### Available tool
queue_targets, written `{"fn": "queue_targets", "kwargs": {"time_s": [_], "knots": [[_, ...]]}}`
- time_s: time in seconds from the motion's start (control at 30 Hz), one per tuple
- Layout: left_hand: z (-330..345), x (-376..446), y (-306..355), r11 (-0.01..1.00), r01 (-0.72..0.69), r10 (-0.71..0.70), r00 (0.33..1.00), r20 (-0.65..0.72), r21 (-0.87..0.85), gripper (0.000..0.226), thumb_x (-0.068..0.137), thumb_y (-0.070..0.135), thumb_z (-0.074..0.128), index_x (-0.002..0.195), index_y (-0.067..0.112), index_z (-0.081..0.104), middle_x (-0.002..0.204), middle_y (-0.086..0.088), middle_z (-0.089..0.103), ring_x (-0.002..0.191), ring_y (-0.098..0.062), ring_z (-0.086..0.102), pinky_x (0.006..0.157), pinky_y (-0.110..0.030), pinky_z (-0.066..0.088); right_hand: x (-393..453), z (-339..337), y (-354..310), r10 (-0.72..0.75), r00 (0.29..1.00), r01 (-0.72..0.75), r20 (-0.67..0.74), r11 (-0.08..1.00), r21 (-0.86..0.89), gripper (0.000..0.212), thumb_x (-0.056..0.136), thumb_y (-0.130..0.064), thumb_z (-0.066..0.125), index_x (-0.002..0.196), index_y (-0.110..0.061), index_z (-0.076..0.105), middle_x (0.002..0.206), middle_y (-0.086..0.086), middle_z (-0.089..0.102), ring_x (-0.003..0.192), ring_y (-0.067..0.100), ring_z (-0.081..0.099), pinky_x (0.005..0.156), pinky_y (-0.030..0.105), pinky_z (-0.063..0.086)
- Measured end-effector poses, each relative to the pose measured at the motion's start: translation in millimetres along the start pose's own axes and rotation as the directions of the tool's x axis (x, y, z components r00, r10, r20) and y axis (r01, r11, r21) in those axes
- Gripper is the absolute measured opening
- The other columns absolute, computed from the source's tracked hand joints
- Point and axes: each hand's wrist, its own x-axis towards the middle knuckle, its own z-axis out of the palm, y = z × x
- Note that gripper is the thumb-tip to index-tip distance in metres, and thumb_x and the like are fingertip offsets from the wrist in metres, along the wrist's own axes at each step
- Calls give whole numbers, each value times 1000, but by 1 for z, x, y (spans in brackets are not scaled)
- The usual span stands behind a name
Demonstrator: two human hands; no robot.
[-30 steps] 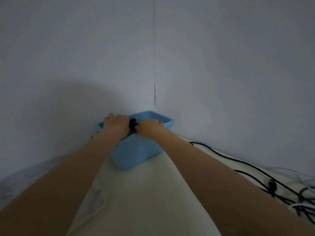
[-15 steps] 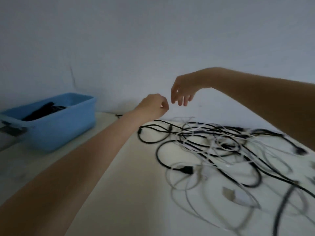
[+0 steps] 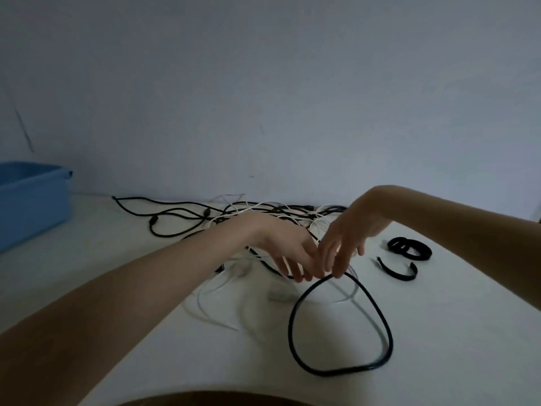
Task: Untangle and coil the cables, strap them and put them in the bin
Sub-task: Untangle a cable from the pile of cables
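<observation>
A tangle of black and white cables lies on the white table against the wall. From it a thick black cable runs forward in a wide loop. My left hand reaches down over the tangle with its fingers stretched toward the top of that loop. My right hand hangs beside it, fingers pointing down, and its fingertips touch the loop's top while the thumb stays apart. The blue bin stands at the far left; its inside is hidden from here.
Black straps lie right of my hands: a rolled one and a curved open one. A small white plug rests among thin white cables. The wall runs close behind the pile.
A second ago both hands held a black bundle at the bin. They let it go, my view swung right, and both hands came down onto the cable pile.
</observation>
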Motion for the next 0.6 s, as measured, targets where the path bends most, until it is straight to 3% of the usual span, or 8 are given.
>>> {"fn": "queue_targets", "kwargs": {"time_s": [0.1, 0.17, 0.2, 0.27, 0.33, 0.4, 0.5, 0.6], "knots": [[11, 4, -6, 995, 79, -76, 995, -60, 63, 17, 93, 15, 56, 110, 13, 59, 92, 2, 59, 76, -7, 58, 58, -12, 48, 18, 17, 3, 98, 995, -94, 29, 990, -107, 5, 89, -18, 62, 91, -19, 66, 87, -6, 65, 83, 11, 62, 67, 18, 46], [15, 4, -19, 975, 147, -130, 986, -105, 168, 30, 91, 23, 60, 119, 11, 56, 106, -2, 57, 87, -12, 56, 65, -19, 52, 30, 15, 6, 155, 975, -182, -162, 969, -167, 17, 87, -6, 59, 70, -11, 62, 73, 1, 66, 70, 15, 66, 70, 26, 54], [15, 2, -26, 944, 197, -170, 978, -121, 264, 41, 89, 30, 62, 125, 11, 53, 117, -4, 55, 96, -15, 55, 73, -26, 54, 29, 11, 8, 135, 917, -235, -374, 943, -235, 19, 87, -1, 55, 69, -9, 59, 80, 7, 67, 77, 22, 68, 76, 30, 55], [15, -2, -37, 859, 272, -225, 962, -156, 433, 58, 86, 43, 62, 134, 13, 46, 131, -5, 49, 112, -21, 52, 93, -36, 49, 20, -3, 12, -14, 653, -363, -758, 872, -329, 21, 90, 5, 44, 93, -4, 63, 108, 14, 63, 102, 31, 63, 85, 34, 50], [13, -9, -46, 837, 317, -237, 945, -226, 446, 64, 85, 46, 62, 138, 15, 42, 136, -4, 45, 120, -22, 47, 97, -29, 41, 7, -19, 18, -84, 450, -419, -889, 859, -293, 34, 92, 8, 37, 122, 5, 52, 128, 21, 49, 120, 34, 51, 92, 36, 46], [7, -13, -56, 819, 365, -235, 917, -322, 442, 63, 85, 40, 64, 138, 17, 40, 138, -5, 41, 122, -24, 45, 97, -28, 40, -2, -30, 20, -134, 367, -472, -920, 826, -308, 44, 92, 11, 32, 137, 10, 31, 146, 30, 23, 138, 36, 26, 105, 36, 35], [-1, -15, -73, 778, 453, -279, 870, -408, 435, 54, 86, 29, 64, 134, 14, 45, 133, -7, 45, 115, -25, 50, 91, -30, 44, 10, -30, 19, -217, 413, -465, -885, 785, -409, 51, 92, 12, 29, 142, 8, 18, 152, 32, -3, 144, 39, 6, 114, 39, 18], [-6, -17, -87, 819, 451, -332, 877, -348, 355, 47, 84, 28, 68, 127, 14, 53, 123, -4, 59, 104, -19, 56, 82, -25, 43, 44, -16, 20, -158, 662, -350, -733, 799, -489, 55, 95, 4, 30, 147, -12, 22, 156, 17, 11, 136, 36, 33, 109, 42, 33]]}}
